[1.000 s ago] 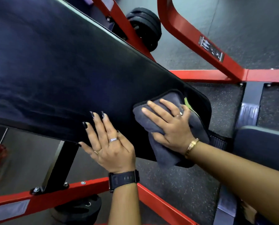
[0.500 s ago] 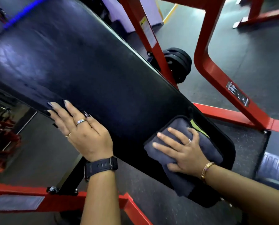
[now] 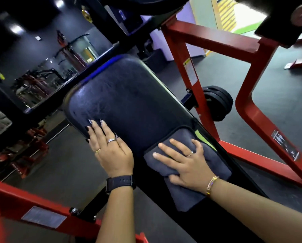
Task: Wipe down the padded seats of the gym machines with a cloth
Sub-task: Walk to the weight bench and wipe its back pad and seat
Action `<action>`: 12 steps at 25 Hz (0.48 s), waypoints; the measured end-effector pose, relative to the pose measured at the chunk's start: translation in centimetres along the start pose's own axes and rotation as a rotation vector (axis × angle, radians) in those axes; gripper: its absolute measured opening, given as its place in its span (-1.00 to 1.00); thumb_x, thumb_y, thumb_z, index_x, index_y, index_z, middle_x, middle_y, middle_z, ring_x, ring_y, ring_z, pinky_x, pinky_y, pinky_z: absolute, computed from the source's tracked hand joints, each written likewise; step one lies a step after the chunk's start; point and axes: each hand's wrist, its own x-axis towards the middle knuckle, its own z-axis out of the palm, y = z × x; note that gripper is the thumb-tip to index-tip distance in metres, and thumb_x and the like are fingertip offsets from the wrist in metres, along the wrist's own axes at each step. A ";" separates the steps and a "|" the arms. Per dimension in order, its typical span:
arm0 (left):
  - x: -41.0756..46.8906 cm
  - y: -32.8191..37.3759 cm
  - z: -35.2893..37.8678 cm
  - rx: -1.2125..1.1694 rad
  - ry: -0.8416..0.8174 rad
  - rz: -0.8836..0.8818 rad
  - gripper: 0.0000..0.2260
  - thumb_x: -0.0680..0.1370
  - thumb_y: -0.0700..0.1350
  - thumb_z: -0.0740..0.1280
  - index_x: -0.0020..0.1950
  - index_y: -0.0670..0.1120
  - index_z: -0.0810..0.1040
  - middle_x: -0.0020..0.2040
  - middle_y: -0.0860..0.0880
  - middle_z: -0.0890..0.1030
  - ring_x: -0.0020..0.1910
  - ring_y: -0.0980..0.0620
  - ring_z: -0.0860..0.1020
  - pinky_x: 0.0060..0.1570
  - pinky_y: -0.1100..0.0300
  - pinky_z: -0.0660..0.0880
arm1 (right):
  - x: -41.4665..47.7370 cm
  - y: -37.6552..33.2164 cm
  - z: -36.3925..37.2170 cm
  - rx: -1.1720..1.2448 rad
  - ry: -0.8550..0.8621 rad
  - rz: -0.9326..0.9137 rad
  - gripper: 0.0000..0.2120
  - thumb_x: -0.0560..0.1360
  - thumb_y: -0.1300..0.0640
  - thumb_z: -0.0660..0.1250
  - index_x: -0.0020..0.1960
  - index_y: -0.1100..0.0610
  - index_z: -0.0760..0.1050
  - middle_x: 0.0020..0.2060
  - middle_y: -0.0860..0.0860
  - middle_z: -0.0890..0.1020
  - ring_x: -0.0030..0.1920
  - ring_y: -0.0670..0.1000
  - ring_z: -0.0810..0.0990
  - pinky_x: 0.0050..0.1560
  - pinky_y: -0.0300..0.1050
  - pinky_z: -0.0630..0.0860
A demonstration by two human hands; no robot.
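Note:
A long black padded bench (image 3: 138, 102) slants from the upper middle down to the lower right. A grey cloth (image 3: 222, 165) with a green edge lies flat on the pad's lower part. My right hand (image 3: 185, 163) presses on the cloth with fingers spread and straight. My left hand (image 3: 111, 148) rests flat on the pad's left edge, fingers straight, a black watch on its wrist. The pad's rounded upper end is fully in view.
The machine's red steel frame (image 3: 187, 67) rises right of the pad, with black weight plates (image 3: 218, 106) on a peg behind it. A red base beam (image 3: 46, 216) crosses the lower left. Dark rubber floor (image 3: 278, 102) lies around; other machines stand at far left.
My view has tilted up, so the pad's upper end and the room appear. Both hands have slid up along the pad, the cloth moving with the right hand.

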 end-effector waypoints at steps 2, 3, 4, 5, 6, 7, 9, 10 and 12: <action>-0.1 0.1 0.1 -0.002 0.001 0.000 -0.51 0.52 -0.22 0.12 0.46 -0.26 0.24 0.49 -0.24 0.18 0.48 -0.20 0.11 0.44 0.00 -0.01 | 1.3 2.0 -0.3 -0.013 0.003 0.109 -0.32 0.33 -0.19 0.20 0.45 -0.25 0.16 0.46 -0.17 0.27 0.38 0.05 0.35 0.11 0.33 0.30; -0.1 0.2 0.0 -0.007 -0.002 -0.001 -0.51 0.52 -0.21 0.10 0.46 -0.26 0.24 0.49 -0.24 0.18 0.48 -0.19 0.10 0.44 0.01 -0.02 | 2.9 2.4 -0.5 -0.009 0.017 0.173 -0.34 0.35 -0.19 0.18 0.45 -0.26 0.15 0.45 -0.17 0.27 0.36 0.07 0.37 0.10 0.30 0.30; -0.1 0.2 -0.1 -0.013 -0.006 -0.002 -0.52 0.53 -0.20 0.09 0.46 -0.26 0.24 0.49 -0.24 0.18 0.48 -0.18 0.10 0.44 0.01 -0.02 | 5.0 2.4 -0.8 -0.004 0.031 0.231 -0.36 0.37 -0.20 0.14 0.45 -0.25 0.15 0.45 -0.18 0.28 0.35 0.08 0.38 0.09 0.29 0.30; 0.0 0.2 -0.1 -0.015 -0.005 -0.001 -0.52 0.53 -0.19 0.09 0.46 -0.26 0.24 0.49 -0.24 0.19 0.48 -0.17 0.10 0.44 0.02 -0.02 | 7.4 2.0 -1.1 0.001 0.041 0.267 -0.38 0.39 -0.20 0.12 0.45 -0.24 0.16 0.45 -0.18 0.29 0.34 0.08 0.38 0.08 0.29 0.30; 0.1 0.1 0.0 -0.014 -0.006 -0.002 -0.52 0.53 -0.19 0.08 0.45 -0.26 0.25 0.48 -0.24 0.19 0.48 -0.17 0.10 0.44 0.04 -0.03 | 9.5 1.3 -1.4 0.015 0.044 0.269 -0.40 0.40 -0.20 0.10 0.45 -0.23 0.16 0.44 -0.17 0.30 0.34 0.09 0.39 0.07 0.31 0.30; 0.0 0.0 0.0 -0.011 -0.012 -0.003 -0.52 0.53 -0.19 0.09 0.45 -0.26 0.26 0.48 -0.25 0.20 0.47 -0.17 0.11 0.44 0.04 -0.03 | 10.8 0.3 -1.5 0.027 0.052 0.234 -0.40 0.41 -0.20 0.10 0.44 -0.22 0.17 0.44 -0.16 0.31 0.34 0.09 0.39 0.08 0.34 0.30; 0.0 -0.3 -0.1 -0.004 -0.009 0.007 -0.52 0.52 -0.20 0.10 0.44 -0.27 0.28 0.47 -0.25 0.23 0.47 -0.17 0.13 0.44 0.04 -0.01 | 10.8 -1.1 -1.2 0.017 0.063 0.094 -0.39 0.39 -0.20 0.14 0.44 -0.21 0.19 0.44 -0.16 0.31 0.35 0.08 0.37 0.11 0.38 0.29; 0.0 -0.2 -0.1 -0.002 -0.011 0.010 -0.52 0.51 -0.21 0.11 0.43 -0.27 0.28 0.46 -0.26 0.24 0.46 -0.17 0.14 0.43 0.03 0.00 | 9.7 -1.2 -1.0 0.013 0.067 0.028 -0.38 0.38 -0.20 0.16 0.44 -0.21 0.20 0.44 -0.15 0.31 0.36 0.06 0.36 0.13 0.37 0.28; -0.1 -0.2 -0.1 -0.008 -0.021 0.001 -0.53 0.51 -0.20 0.10 0.43 -0.26 0.28 0.46 -0.24 0.25 0.46 -0.16 0.14 0.43 0.02 0.01 | 7.2 -0.6 -0.5 0.012 0.077 -0.045 -0.37 0.37 -0.19 0.19 0.44 -0.21 0.21 0.44 -0.14 0.32 0.38 0.03 0.35 0.16 0.34 0.27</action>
